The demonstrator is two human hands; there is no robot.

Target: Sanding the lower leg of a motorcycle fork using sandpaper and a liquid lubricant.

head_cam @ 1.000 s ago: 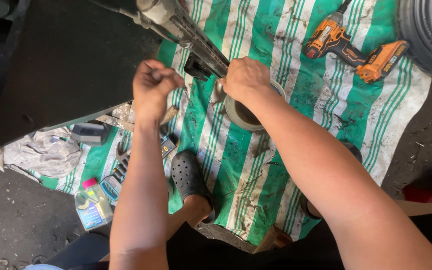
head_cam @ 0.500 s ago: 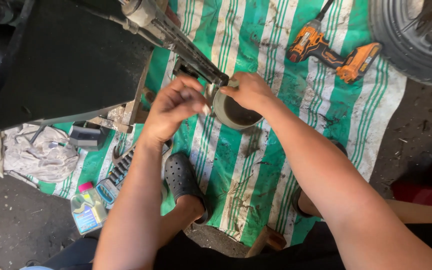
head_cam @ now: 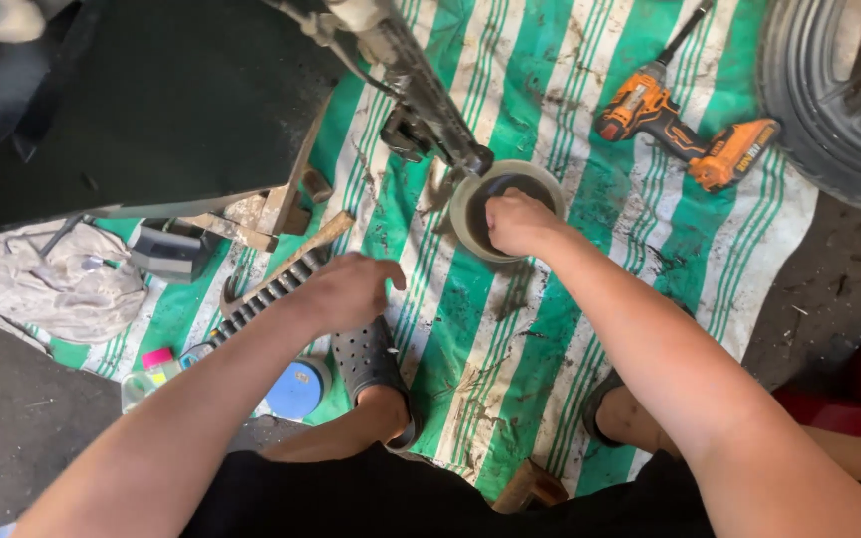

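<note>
My right hand (head_cam: 515,221) reaches into a round grey tub (head_cam: 463,212) of dark grease on the green-and-white striped tarp (head_cam: 510,329); its fingers are curled inside the tub. My left hand (head_cam: 346,292) hovers lower left with fingers loosely bent, holding nothing, above a row of sockets (head_cam: 256,299). A dark metal vehicle strut (head_cam: 421,100) hangs down just above the tub's left rim.
An orange cordless impact driver (head_cam: 685,130) lies at the upper right beside a tyre (head_cam: 829,110). A black body panel (head_cam: 151,110) fills the upper left. A white rag (head_cam: 57,284), a blue lid (head_cam: 296,389) and my black clog (head_cam: 371,364) lie at the left.
My left hand has dropped away from the strut toward the socket row. My right hand has moved from the strut area down into the tub.
</note>
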